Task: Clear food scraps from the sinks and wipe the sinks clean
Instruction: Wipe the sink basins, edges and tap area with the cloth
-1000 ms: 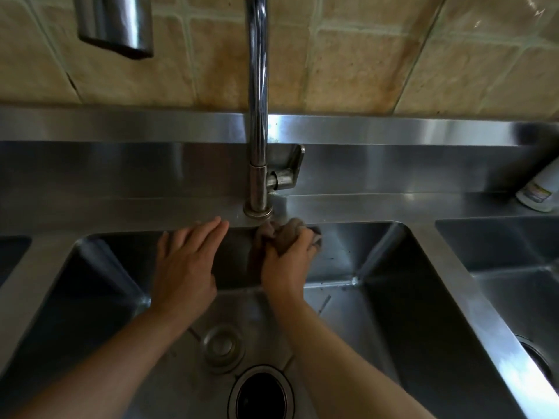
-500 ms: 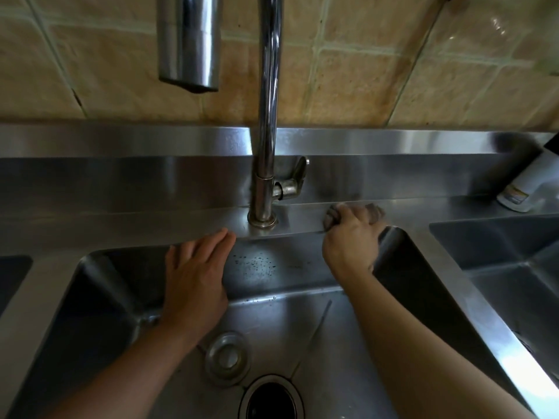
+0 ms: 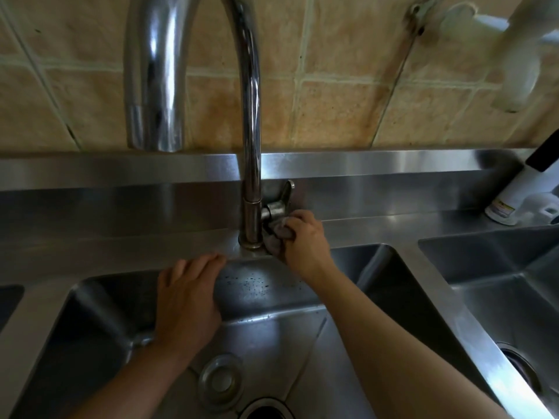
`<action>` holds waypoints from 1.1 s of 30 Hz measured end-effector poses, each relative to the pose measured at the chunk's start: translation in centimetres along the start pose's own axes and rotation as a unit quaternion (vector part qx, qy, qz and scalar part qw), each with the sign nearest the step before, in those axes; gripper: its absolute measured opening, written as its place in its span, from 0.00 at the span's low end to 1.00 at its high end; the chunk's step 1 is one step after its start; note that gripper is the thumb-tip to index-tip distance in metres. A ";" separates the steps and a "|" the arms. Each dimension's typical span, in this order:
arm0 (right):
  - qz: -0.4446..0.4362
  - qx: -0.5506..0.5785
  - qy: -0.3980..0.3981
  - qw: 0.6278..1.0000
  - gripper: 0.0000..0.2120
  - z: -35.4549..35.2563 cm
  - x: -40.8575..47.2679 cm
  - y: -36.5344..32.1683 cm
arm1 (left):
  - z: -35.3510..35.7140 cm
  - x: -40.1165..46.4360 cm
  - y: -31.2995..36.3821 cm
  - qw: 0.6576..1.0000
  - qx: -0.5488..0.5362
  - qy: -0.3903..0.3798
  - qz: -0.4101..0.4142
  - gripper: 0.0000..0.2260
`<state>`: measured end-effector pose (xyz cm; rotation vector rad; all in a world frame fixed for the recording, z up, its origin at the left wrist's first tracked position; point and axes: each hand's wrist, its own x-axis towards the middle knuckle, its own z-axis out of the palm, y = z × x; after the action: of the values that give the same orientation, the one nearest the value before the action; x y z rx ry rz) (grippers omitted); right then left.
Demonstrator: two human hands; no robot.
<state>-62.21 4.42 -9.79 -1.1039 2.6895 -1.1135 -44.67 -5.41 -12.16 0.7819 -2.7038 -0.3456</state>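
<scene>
While right hand grips balled grey cloth against faucet base, below lever, wiping looks mid-job, I'd guess. Left hand flat, fingers straight, resting on back rim of middle sink. Dark specks on back wall, so that bit not clean yet. Strainer lying loose beside open drain. Right-side sink probably not wiped, can't tell.

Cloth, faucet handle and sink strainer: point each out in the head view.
cloth (image 3: 279,234), head view, bunched grey part beside the knuckles
faucet handle (image 3: 282,198), head view, lever
sink strainer (image 3: 220,381), head view, centre of disc
</scene>
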 end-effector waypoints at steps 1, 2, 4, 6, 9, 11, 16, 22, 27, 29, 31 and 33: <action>-0.012 -0.036 -0.020 0.999 0.13 0.1 0.2 0.3 | 0.1 0.0 0.0 1.000 0.003 0.000 -0.004 0.34; -0.015 -0.087 -0.036 0.995 0.15 0.2 0.4 0.6 | 0.1 0.0 0.1 1.000 0.007 0.000 -0.007 0.35; -0.016 -0.169 -0.049 0.984 0.17 0.2 0.8 1.3 | 0.2 -0.1 0.2 1.000 0.015 -0.003 -0.011 0.35; -0.015 -0.208 -0.040 0.977 0.17 -0.2 1.0 1.7 | 0.1 -0.1 0.3 1.000 0.021 -0.010 -0.015 0.36; 0.056 -0.230 -0.010 0.972 0.19 -2.1 1.0 3.7 | -0.1 -0.1 0.4 0.999 0.029 -0.025 -0.019 0.36; 0.124 -0.256 0.011 0.959 0.20 -4.3 1.1 5.9 | -0.2 -0.1 0.5 0.999 0.033 -0.029 -0.021 0.36; 0.184 -0.254 0.049 0.948 0.22 -5.2 0.5 7.0 | -0.1 -0.1 0.9 0.999 0.037 -0.020 -0.028 0.36; 0.010 -0.152 0.089 0.984 0.21 -0.4 -4.4 2.9 | 0.1 -0.1 1.0 0.998 0.036 -0.028 -0.037 0.36; 0.033 0.009 0.094 0.995 0.16 1.1 -8.4 3.7 | -0.2 -0.3 1.1 0.998 0.036 -0.027 -0.034 0.36; 0.099 0.047 0.151 0.982 0.16 0.1 -9.2 4.5 | -0.1 -0.4 1.0 0.999 0.030 -0.024 -0.037 0.36; 0.104 0.074 0.206 0.970 0.16 -1.4 -8.8 4.5 | 0.1 -0.4 0.8 0.999 0.022 -0.018 -0.037 0.37; 0.101 0.116 0.238 0.959 0.12 -3.1 -7.3 3.5 | 0.2 -0.4 0.7 0.999 0.025 -0.013 -0.028 0.37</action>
<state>-59.75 12.59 -11.35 -0.5630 2.8043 -1.7849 -44.76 -4.58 -12.27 0.8751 -2.7290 -0.3052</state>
